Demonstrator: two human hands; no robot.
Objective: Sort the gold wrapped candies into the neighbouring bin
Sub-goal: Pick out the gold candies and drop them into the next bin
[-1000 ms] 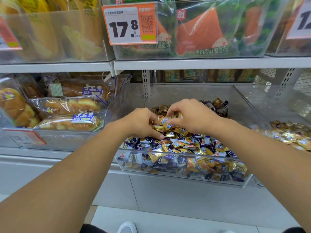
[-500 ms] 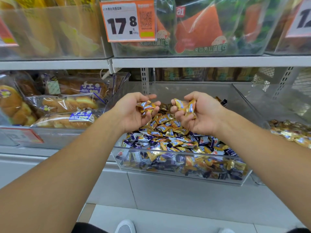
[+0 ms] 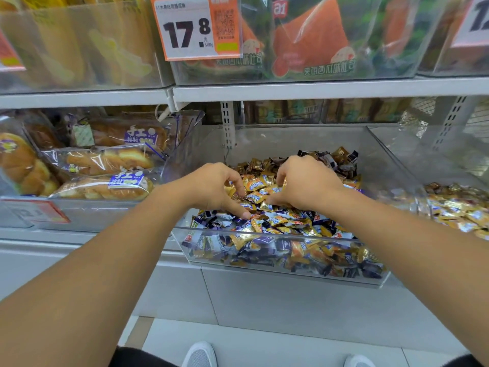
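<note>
A clear plastic bin [image 3: 264, 263] holds a heap of mixed candies: gold wrapped candies [image 3: 255, 185] in the middle, purple and white ones [image 3: 222, 221] at the front, dark brown ones [image 3: 333, 157] at the back. My left hand [image 3: 209, 189] lies palm down on the heap's left side, fingers curled into gold candies and thumb stretched forward. My right hand [image 3: 307, 181] lies palm down beside it, its fingers curled round gold candies, with a gold wrapper showing at the fingertips. The neighbouring bin [image 3: 397, 168] on the right holds a pile of gold candies [image 3: 460, 210].
A bin of packaged bread [image 3: 105, 160] stands to the left. A shelf edge [image 3: 291, 88] runs close above the bins, with a price tag [image 3: 197, 27] and bagged goods over it. White shoes [image 3: 199, 354] show on the floor below.
Both hands, which were lifted palm up with gold candies half a second ago, have turned palm down and dropped back onto the heap.
</note>
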